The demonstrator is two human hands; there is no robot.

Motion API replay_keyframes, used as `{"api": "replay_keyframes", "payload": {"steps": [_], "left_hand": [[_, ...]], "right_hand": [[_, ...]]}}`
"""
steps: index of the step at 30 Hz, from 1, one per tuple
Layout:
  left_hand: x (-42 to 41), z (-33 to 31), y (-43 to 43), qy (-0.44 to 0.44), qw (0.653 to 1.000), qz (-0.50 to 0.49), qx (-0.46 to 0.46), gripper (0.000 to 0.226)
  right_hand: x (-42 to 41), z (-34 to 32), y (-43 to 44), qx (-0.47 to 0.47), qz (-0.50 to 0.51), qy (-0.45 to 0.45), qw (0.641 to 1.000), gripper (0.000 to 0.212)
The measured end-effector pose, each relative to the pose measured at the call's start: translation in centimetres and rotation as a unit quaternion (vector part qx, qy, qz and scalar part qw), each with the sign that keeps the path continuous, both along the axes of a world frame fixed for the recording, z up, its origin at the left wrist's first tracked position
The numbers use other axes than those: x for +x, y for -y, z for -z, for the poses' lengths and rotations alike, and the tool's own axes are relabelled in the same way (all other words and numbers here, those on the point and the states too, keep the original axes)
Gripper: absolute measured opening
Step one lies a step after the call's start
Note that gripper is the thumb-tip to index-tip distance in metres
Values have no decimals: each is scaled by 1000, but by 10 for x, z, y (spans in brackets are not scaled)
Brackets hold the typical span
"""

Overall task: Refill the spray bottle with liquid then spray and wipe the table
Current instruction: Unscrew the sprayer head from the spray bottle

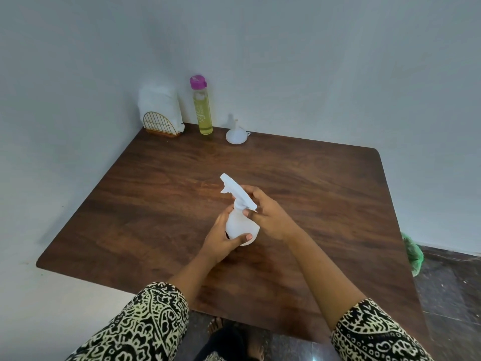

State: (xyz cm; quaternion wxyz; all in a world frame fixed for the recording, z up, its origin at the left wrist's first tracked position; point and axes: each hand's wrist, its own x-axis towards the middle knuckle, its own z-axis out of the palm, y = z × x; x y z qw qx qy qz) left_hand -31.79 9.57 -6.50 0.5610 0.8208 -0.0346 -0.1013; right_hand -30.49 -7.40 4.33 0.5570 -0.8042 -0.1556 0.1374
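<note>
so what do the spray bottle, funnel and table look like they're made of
Spray bottle: probably opaque white plastic, matte, with a moulded trigger head.
Funnel: thin whitish plastic, slightly translucent by its soft sheen.
Table: dark brown wood grain with a smooth, low sheen; whether it is solid wood or a laminate print, the view cannot tell.

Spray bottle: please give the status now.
Left hand grips spray bottle body. Right hand pinches its neck, trigger head on. Funnel, pink-capped bottle far back.

White spray btl (240, 225), brown wood-grain table (156, 204)
</note>
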Motion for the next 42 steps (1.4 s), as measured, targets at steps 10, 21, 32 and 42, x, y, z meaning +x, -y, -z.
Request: {"api": "replay_keyframes", "payload": {"steps": [10,21,32,42], "left_hand": [[-1,-3,0,3,1000,5,-2,83],[1,-6,0,-19,1000,5,11,90],[-1,-17,3,-4,999,-37,18,84],[9,-30,-1,-3,991,-127,36,89]], "right_hand": [[0,4,-23,-1,108,15,994,40],[10,-6,-5,43,94,1,995,30],[12,-44,-11,60,157,99,981,27],[35,-69,-19,117,249,127,953,30]]}}
